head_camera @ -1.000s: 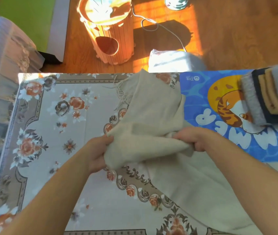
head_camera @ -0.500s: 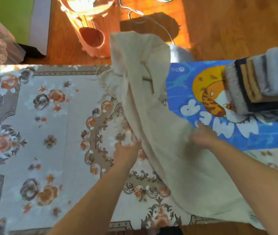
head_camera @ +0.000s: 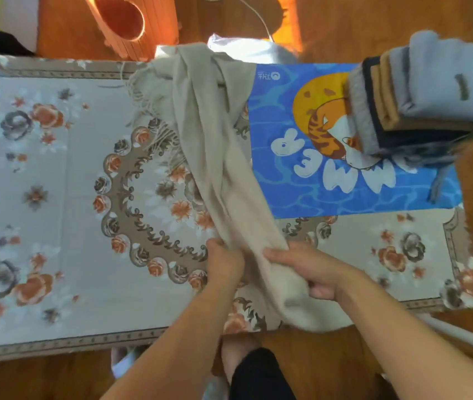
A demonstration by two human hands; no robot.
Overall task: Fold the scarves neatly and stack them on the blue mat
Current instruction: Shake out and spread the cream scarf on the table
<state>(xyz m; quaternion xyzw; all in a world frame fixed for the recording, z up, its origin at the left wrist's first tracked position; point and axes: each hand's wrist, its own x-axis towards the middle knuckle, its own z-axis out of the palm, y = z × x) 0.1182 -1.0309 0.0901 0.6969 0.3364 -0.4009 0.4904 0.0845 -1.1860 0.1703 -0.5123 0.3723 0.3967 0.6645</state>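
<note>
Nearby, both hands — left hand (head_camera: 225, 262), right hand (head_camera: 313, 271) — grip beige scarf (head_camera: 215, 157); folded stack (head_camera: 420, 96) on blue mat (head_camera: 330, 194).

Item count, head view:

- Hands: two. Left hand (head_camera: 225, 262) at 6 o'clock; right hand (head_camera: 313, 272) just beside it toward 5 o'clock.
- Loose scarves: one. Beige scarf (head_camera: 218, 157), running from 12 o'clock to 6 o'clock.
- Stacks: one. Stack of folded scarves (head_camera: 420, 99) at 2 o'clock; at least five layers are distinguishable (grey, dark, tan, grey); exact count cannot be confirmed.
- Mats: one. Blue mat (head_camera: 316, 194) at 3 o'clock.
- Floral-covered surface (head_camera: 56, 174): one.
- Wooden slatted containers: one (head_camera: 131, 21), at 11 o'clock.
</note>
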